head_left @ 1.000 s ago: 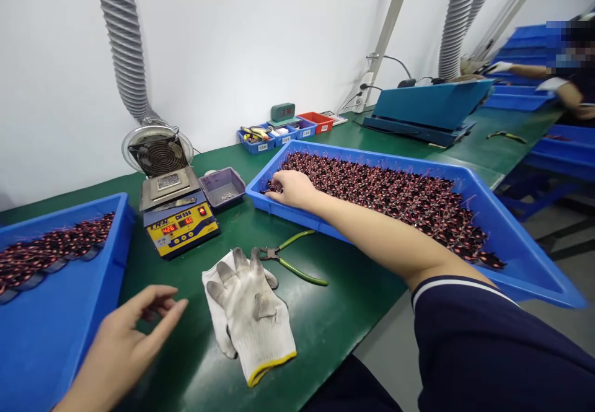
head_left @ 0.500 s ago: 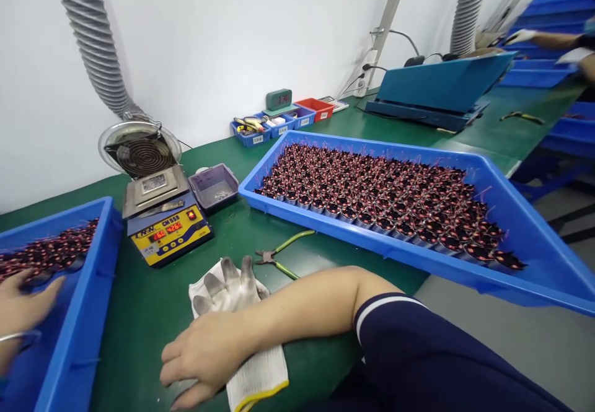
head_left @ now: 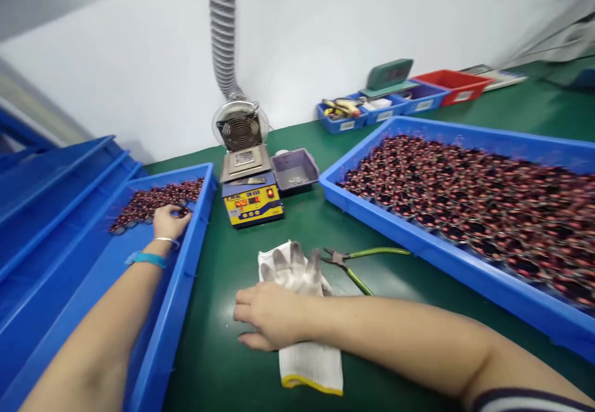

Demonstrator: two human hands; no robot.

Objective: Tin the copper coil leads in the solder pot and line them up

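My left hand point(head_left: 168, 221) reaches into the left blue tray point(head_left: 199, 232), a bracelet and a turquoise band on the wrist. Thumb and fingers close round a small cylindrical part point(head_left: 185, 211) with a dark top, beside rows of similar parts point(head_left: 153, 200) with reddish wires. My right hand point(head_left: 274, 314) lies across white work gloves point(head_left: 310, 365) with grey-stained fingers and a yellow hem. Its fingers rest on the green table, thumb apart, nothing held. Green-handled cutting pliers point(head_left: 341, 257) lie just beyond the gloves.
A yellow-fronted solder pot point(head_left: 253, 204) stands between the trays, below a ducted fan point(head_left: 242, 130). Beside it is a grey bin point(head_left: 295, 169). The right blue tray point(head_left: 418, 245) is packed with parts. Small tool boxes point(head_left: 341, 124) line the wall. More blue trays point(head_left: 56, 195) are at far left.
My view has swung left, bringing more of the left tray into sight. My left hand has gone from spread fingers to closing round a part. My right hand stays on the gloves.
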